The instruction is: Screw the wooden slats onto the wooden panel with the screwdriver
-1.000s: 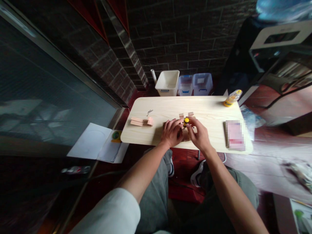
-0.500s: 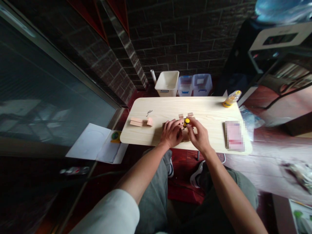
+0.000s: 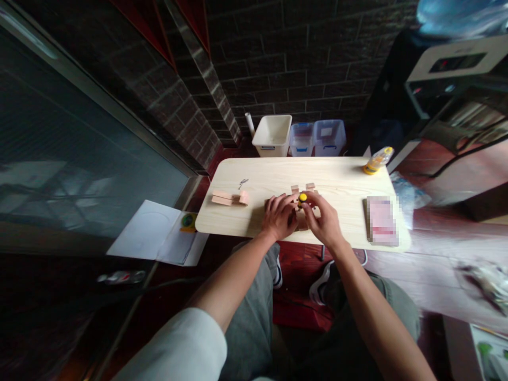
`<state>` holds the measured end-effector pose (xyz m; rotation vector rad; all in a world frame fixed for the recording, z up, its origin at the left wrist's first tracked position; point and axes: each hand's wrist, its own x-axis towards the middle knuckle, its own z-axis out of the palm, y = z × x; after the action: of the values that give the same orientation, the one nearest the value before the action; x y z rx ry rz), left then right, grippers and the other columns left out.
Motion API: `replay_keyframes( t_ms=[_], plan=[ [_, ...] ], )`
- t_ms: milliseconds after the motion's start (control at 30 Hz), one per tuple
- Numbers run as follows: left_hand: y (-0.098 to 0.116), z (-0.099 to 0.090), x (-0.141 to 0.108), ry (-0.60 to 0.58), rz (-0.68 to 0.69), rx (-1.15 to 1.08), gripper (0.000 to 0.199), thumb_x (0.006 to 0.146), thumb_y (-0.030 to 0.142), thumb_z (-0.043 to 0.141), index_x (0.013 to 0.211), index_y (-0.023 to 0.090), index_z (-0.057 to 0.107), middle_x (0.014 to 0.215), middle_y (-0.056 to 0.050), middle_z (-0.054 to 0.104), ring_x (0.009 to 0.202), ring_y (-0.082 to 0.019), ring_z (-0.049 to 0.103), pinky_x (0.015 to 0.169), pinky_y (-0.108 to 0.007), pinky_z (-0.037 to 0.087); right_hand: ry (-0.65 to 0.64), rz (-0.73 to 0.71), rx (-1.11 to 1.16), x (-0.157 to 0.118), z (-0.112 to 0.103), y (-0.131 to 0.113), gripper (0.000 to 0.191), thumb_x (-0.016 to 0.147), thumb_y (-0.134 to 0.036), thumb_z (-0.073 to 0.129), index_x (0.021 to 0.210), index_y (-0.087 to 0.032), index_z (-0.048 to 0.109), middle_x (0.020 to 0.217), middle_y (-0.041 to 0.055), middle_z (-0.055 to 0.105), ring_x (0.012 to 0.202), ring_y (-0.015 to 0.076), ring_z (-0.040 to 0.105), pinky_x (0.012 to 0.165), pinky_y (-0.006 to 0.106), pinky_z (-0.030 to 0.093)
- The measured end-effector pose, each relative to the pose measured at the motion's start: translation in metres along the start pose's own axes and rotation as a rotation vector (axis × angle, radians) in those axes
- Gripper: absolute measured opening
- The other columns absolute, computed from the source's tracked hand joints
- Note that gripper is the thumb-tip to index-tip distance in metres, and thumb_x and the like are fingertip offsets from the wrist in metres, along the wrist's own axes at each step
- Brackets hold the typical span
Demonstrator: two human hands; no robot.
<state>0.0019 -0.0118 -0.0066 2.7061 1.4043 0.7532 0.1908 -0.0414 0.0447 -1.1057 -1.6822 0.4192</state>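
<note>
- Tool (image 3: pixel 302 197): small; round, bright yellow top, dark lower part; upright or tilted, cannot tell; over the table (image 3: pixel 337 174), mid-length.
- Right hand (image 3: pixel 323 218): thumb and fingers pinching the tool, over the table's near half.
- Left hand (image 3: pixel 279 218): fingers curved beside pinkish wooden pieces (image 3: pixel 302 221) on the table; grip unclear.

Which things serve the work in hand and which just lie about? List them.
In use:
yellow-topped tool, in the right hand
wooden pieces, by the left hand
more wooden pieces, further left, probably

Lying about:
yellow-capped bottle
white bin
pinkish item
</note>
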Motion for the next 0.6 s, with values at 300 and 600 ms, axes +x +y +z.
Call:
replay_keyframes(
  t_ms=[300,600],
  plan=[
    [-0.0015,0.0019,-0.0008,-0.004,0.005,0.000,0.038,0.094,0.033,0.062,0.131,0.027,0.057,0.152,-0.005,0.060,0.150,-0.030,0.045,0.128,-0.057,0.030,0.006,-0.013,-0.003,0.0005,0.0013,0.0016,0.031,0.105,-0.039,0.055,0.133,-0.027,0.061,0.117,0.0091,0.074,0.093,0.0228,0.072,0.083,0.039,0.062],
    [-0.0004,-0.0009,-0.0008,0.008,0.019,-0.001,0.033,0.096,0.034,0.060,0.128,0.028,0.059,0.155,-0.003,0.057,0.150,-0.030,0.045,0.127,-0.056,0.030,0.029,-0.004,-0.017,-0.0016,0.0011,0.0010,0.034,0.106,-0.038,0.052,0.137,-0.027,0.061,0.123,0.0107,0.075,0.097,0.0242,0.074,0.088,0.041,0.063]
  ],
)
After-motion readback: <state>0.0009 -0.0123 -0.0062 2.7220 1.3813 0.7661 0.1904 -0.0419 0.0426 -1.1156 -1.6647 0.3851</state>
